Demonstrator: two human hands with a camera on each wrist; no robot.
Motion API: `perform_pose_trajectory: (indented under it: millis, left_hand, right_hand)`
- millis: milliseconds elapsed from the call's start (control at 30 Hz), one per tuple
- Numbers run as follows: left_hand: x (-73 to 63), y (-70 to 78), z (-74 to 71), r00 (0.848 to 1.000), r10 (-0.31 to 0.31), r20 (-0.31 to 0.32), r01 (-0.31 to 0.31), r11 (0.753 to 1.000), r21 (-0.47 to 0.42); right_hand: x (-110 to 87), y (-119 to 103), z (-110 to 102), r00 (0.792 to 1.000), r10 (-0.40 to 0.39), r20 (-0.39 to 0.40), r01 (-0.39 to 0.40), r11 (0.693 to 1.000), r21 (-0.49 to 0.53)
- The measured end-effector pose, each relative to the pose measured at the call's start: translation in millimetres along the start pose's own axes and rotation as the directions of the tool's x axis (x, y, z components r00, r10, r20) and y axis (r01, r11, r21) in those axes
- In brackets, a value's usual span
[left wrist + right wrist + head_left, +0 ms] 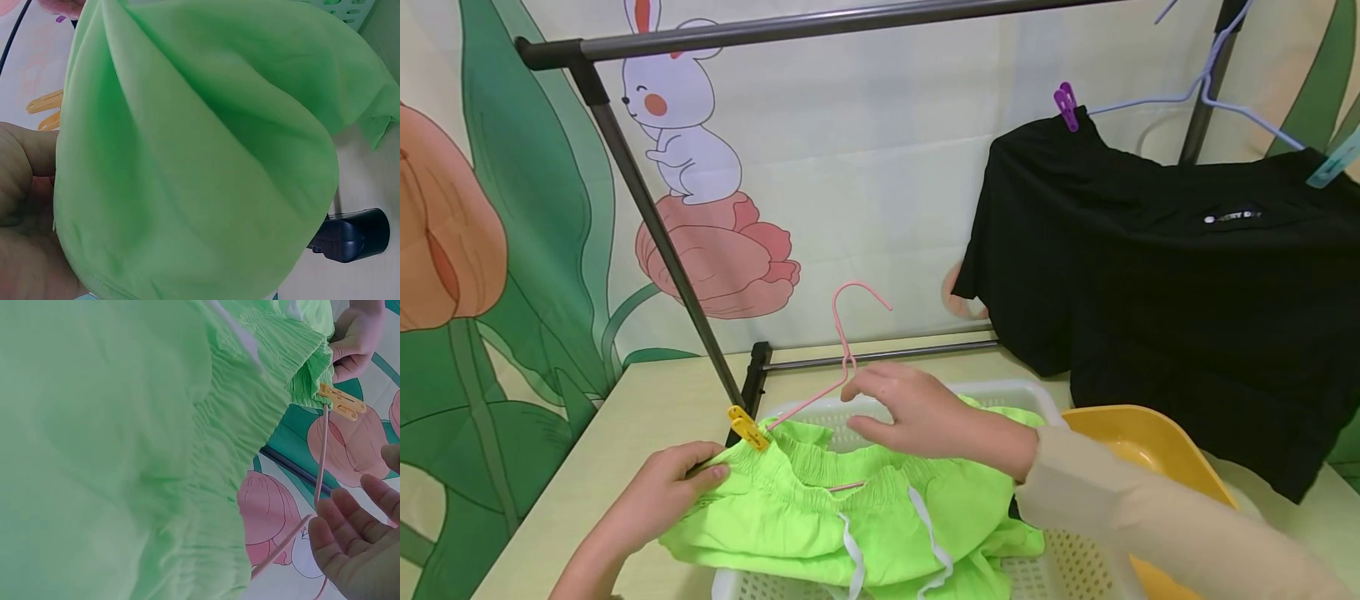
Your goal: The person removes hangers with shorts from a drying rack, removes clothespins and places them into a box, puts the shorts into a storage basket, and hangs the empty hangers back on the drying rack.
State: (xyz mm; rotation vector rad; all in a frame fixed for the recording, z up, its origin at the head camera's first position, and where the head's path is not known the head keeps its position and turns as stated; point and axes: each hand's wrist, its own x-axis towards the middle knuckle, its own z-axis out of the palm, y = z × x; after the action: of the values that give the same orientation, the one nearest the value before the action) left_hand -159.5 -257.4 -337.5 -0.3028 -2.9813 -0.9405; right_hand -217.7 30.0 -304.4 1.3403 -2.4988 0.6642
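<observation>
Bright green shorts (820, 533) with white drawstrings hang in front of me over a white basket. A yellow clothespin (748, 428) clips their waistband to one end of a pink hanger (842, 333). My left hand (662, 487) pinches the waistband's left end between thumb and fingers, just below the clothespin. Beside the hanger's neck, my right hand (913, 408) hovers above the waistband with thumb and fingers parted, gripping nothing. In the right wrist view, the fingers (350, 519) of that hand lie near the pink hanger wire. Part of the hanger is hidden inside the shorts.
A dark metal rack (850, 23) spans the top. Black shorts (1165, 275) hang at the right on a blue hanger (1202, 87), held by purple (1065, 107) and teal (1337, 158) clothespins. Under the green shorts stands the white basket (1037, 396), beside a yellow basin (1138, 429).
</observation>
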Motion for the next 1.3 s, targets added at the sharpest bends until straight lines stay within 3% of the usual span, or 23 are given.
perform_pose_trajectory:
  millis: [300,467,700,867,1300]
  left_hand:
    - [-0.1,0.9,0.1,1.0,-0.011,-0.002,0.011,1.0,-0.001]
    - [-0.5,0.2,0.5,1.0,-0.006,-0.006,0.006,1.0,0.002]
    - [-0.6,-0.3,0.9,1.0,-0.014,-0.004,0.014,1.0,-0.005]
    - [-0.8,-0.3,0.8,1.0,-0.009,-0.006,0.009,1.0,0.001]
    - [-0.9,0.6,0.2,1.0,0.012,-0.022,-0.011,1.0,0.017]
  right_hand:
    - [8.2,-7,6,0.999,-0.05,-0.002,0.05,0.999,-0.015]
    - [12.4,-9,10,0.994,-0.105,-0.029,0.102,0.992,-0.08]
    - [18.2,-9,18,0.978,-0.199,-0.069,0.181,0.962,-0.205]
    - [23.2,-9,23,0.964,-0.246,-0.103,0.218,0.948,-0.231]
    - [37.0,-11,35,0.947,-0.302,-0.105,0.244,0.895,-0.375]
